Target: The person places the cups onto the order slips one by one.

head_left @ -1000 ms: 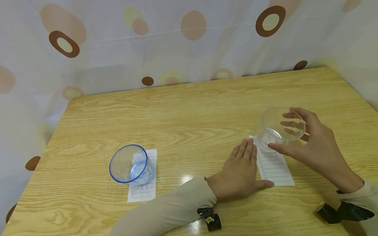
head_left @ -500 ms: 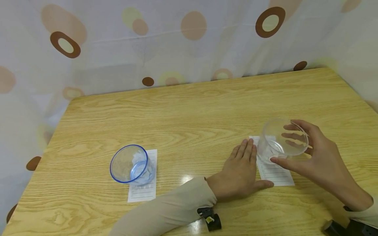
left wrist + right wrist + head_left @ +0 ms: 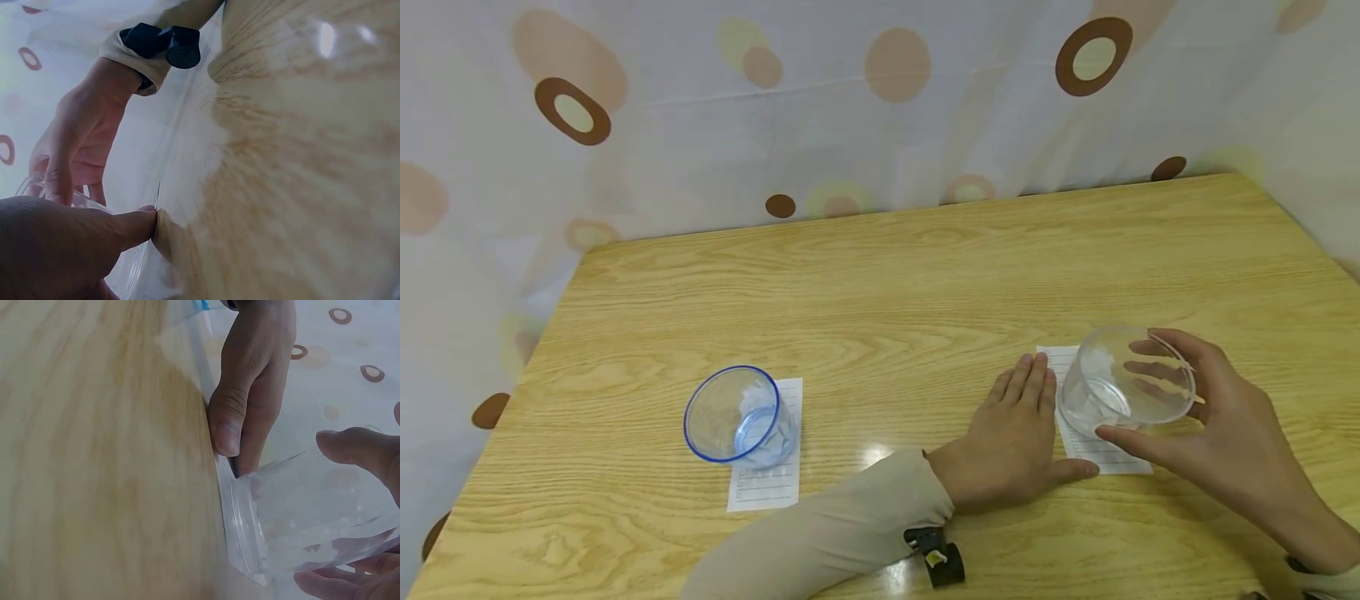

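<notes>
My right hand [image 3: 1240,425] holds a clear glass cup [image 3: 1093,400] from its right side, thumb in front and fingers behind. The cup is over the upper part of a lined checklist sheet [image 3: 1108,458] on the right of the table. In the right wrist view the cup's base [image 3: 247,519] is right at the sheet. My left hand [image 3: 1007,442] lies flat with fingers straight, its fingertips at the sheet's left edge and its thumb along the lower left corner. In the left wrist view the left thumb [image 3: 134,225] reaches to the tabletop.
On the left of the wooden table [image 3: 880,300] stands a blue-rimmed glass cup [image 3: 733,417] over a second lined sheet [image 3: 767,493]. A white curtain with brown and beige spots [image 3: 850,117] hangs along the back edge.
My right hand has brought the clear cup down and toward me, from the sheet's far end further onto it. My left hand has stayed where it was.
</notes>
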`<control>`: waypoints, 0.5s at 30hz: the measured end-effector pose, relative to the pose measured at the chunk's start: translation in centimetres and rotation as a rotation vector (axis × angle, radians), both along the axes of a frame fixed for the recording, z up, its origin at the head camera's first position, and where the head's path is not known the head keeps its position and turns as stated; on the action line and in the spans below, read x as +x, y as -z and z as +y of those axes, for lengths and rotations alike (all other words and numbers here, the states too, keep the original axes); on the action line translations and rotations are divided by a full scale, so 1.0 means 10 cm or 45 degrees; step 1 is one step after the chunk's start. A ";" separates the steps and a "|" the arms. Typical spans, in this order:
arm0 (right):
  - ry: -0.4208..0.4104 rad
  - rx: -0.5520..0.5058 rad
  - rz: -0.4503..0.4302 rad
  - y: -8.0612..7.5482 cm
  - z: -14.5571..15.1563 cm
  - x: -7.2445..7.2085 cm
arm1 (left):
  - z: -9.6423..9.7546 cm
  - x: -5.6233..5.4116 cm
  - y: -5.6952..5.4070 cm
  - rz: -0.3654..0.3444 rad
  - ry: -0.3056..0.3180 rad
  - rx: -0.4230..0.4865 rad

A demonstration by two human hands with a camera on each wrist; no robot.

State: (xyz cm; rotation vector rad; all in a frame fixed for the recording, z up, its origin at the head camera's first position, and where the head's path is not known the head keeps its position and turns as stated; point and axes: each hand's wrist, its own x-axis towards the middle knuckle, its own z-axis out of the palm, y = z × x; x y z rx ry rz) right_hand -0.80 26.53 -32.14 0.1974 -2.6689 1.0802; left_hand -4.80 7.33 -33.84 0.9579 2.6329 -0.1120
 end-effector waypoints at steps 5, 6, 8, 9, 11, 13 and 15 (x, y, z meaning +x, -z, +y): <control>-0.027 0.007 0.025 0.04 0.03 0.00 | 0.02 -0.01 0.00 -0.009 -0.004 0.003; -0.029 0.007 0.026 0.04 0.03 0.00 | 0.02 -0.01 0.01 -0.013 -0.006 0.007; -0.032 0.008 0.031 0.04 0.02 0.00 | 0.02 -0.01 0.01 -0.019 -0.003 0.015; -0.036 0.008 0.033 0.04 0.02 0.00 | 0.01 -0.01 0.00 -0.024 -0.008 0.019; -0.057 0.007 0.027 0.03 0.00 -0.01 | -0.02 -0.02 -0.03 -0.036 -0.017 0.043; -0.116 -0.010 0.053 -0.01 -0.02 -0.05 | -0.09 -0.04 -0.11 -0.034 -0.041 0.082; -0.173 -0.037 0.076 -0.06 -0.02 -0.09 | -0.20 -0.06 -0.22 -0.018 -0.073 0.148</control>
